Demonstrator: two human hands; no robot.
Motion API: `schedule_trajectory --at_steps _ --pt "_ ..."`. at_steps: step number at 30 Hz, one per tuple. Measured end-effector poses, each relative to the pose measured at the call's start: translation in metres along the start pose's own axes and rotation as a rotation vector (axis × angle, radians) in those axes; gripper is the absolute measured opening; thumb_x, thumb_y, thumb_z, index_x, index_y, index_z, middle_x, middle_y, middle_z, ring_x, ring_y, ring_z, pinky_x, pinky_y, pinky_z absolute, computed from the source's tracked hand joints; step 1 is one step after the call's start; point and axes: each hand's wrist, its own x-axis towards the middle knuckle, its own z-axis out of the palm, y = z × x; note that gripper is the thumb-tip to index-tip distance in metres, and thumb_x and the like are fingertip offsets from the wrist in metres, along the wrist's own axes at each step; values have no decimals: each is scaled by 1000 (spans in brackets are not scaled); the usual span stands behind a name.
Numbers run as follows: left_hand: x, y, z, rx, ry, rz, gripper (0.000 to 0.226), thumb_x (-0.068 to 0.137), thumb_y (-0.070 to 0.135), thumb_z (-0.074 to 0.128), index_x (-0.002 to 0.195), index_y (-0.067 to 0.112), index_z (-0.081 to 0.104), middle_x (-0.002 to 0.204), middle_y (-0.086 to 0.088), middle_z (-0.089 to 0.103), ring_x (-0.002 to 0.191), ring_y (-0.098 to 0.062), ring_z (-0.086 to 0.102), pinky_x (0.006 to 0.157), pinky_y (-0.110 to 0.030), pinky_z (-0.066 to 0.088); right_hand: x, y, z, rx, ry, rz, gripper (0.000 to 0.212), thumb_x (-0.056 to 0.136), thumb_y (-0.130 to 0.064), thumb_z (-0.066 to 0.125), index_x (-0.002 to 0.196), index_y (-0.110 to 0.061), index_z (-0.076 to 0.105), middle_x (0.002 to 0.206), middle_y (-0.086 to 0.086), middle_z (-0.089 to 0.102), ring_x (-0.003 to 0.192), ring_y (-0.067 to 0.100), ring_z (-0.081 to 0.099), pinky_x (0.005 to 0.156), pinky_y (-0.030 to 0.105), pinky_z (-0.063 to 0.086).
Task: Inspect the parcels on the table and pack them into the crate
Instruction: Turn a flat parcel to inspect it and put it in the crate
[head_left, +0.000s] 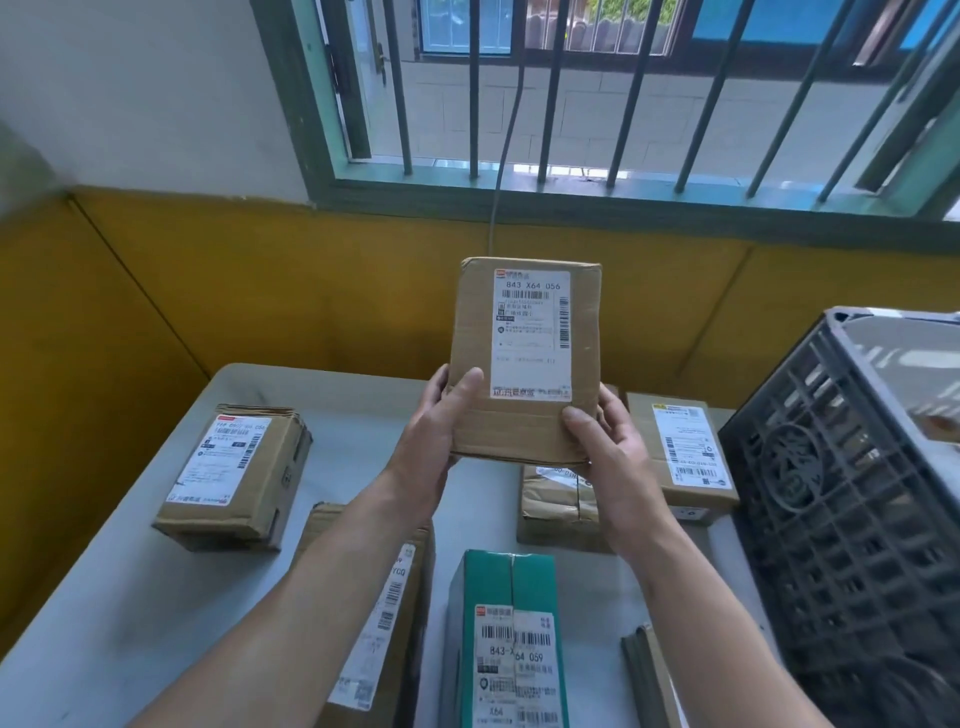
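I hold a brown cardboard parcel (524, 358) upright above the counter (124, 597), its white shipping label (531, 332) turned toward me so I can read the print and barcode. My left hand (436, 426) clamps the lower left corner, thumb on the front; my right hand (608, 441) clamps the lower right, so both grips stay clear of the label. Gripping low keeps the whole face open for checking. The dark plastic crate (841, 493) stands at my right on the counter, close enough for a short swing once this one passes. Other parcels lie flat and labels up: a brown box (234, 483) at far left, a green box (504, 639) near me, and 2 more beside the crate.
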Motion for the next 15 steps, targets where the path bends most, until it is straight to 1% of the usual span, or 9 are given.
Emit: schedule_trajectory --at_steps 2,5,6,8,11,13,15 --pt "3 3 0 17 31 -5 61 92 54 59 147 32 43 128 1 64 113 -18 61 89 -31 54 -1 -1 1 -4 -5 -3 74 80 -39 67 149 -30 44 135 -3 65 122 15 63 97 30 52" --pt "2 -2 0 24 25 -17 55 96 51 58 146 34 43 125 1 64 112 -18 62 85 -30 56 0 -6 2 -26 -8 1 72 81 -46 71 147 -33 45 131 -7 67 117 11 66 84 24 54" --pt "0 -4 0 31 10 -19 54 95 51 58 145 35 43 125 1 65 114 -19 62 85 -30 57 2 -7 1 -19 -2 6 69 85 -45 73 147 -32 46 126 -8 69 112 9 68 80 22 56" --pt "-2 -6 1 40 -16 -21 54 93 53 58 143 37 44 126 1 66 116 -21 62 85 -31 58 6 -9 -1 -4 22 4 59 92 -37 71 146 -30 48 116 -12 74 101 3 71 72 18 57" --pt "1 -1 0 49 -16 -26 64 86 60 59 143 36 45 124 1 69 116 -22 63 87 -37 59 7 -9 -3 9 23 0 58 92 -34 71 146 -31 49 115 -12 74 101 5 72 71 21 58" --pt "3 4 -1 59 -9 -37 67 86 63 57 145 36 43 125 0 69 117 -24 64 90 -44 60 5 -8 -1 -4 10 -1 64 87 -40 75 145 -33 49 116 -12 74 100 5 72 71 22 58" --pt "4 7 -1 65 3 -38 66 87 63 56 146 38 42 125 0 69 117 -25 64 88 -44 61 3 -8 0 -3 11 -2 71 79 -45 73 145 -34 48 116 -12 74 100 6 72 70 23 58"
